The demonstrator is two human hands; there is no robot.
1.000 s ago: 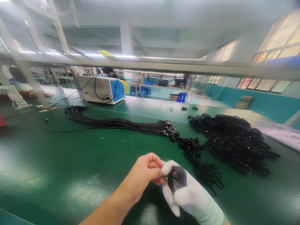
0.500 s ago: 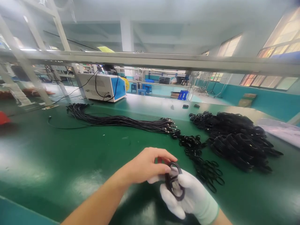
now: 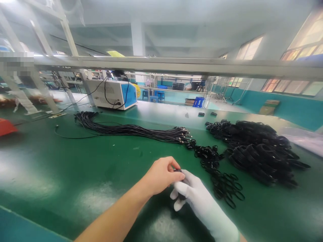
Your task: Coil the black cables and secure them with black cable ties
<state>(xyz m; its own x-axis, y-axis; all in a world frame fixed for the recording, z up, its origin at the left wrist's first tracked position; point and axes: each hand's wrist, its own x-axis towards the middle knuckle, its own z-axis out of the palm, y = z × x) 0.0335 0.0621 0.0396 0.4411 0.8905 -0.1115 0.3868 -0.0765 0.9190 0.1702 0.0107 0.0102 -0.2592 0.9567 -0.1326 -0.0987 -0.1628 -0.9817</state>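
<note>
A small coiled black cable [image 3: 181, 197] is pinched between my two hands, mostly hidden by the fingers. My bare left hand [image 3: 163, 174] grips its upper end between thumb and fingertips. The white-gloved right hand [image 3: 188, 188] closes round the coil from the right, its fingers curled underneath. Just beyond the right hand lies a strip of small black loops [image 3: 223, 185], like bands or ties, loosely tangled. Farther back, a long bundle of straight black cables [image 3: 136, 131] stretches across the green table, its metal-tipped ends toward the loops.
A large heap of coiled black cables [image 3: 259, 151] covers the right of the green table [image 3: 101, 168]. Behind the bundle stands a white and blue machine [image 3: 111, 94] with wires. A metal shelf rail [image 3: 176, 64] crosses above the far edge. Something red [image 3: 7, 127] sits far left.
The right hand has turned over and closed round the coil, which showed as an open ring before and is now mostly covered. The left hand keeps its pinch.
</note>
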